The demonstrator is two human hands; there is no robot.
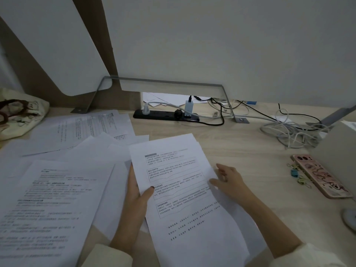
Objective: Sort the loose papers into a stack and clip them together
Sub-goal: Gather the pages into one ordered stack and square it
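Note:
A small stack of printed papers (179, 189) lies in front of me, slightly fanned. My left hand (137, 193) grips its left edge, thumb on top and fingers underneath. At the stack's right edge my right hand (229, 180) rests with fingers spread on the paper. More loose printed sheets (57, 189) lie scattered over the left of the desk, overlapping each other. Several small binder clips (297, 175), green and blue, lie to the right beside a phone.
A pink-cased phone (319, 175) lies at right next to a white box (339, 149). A black power strip (165, 115) and tangled cables (289, 132) sit at the back. A cloth bag (21, 114) is at far left.

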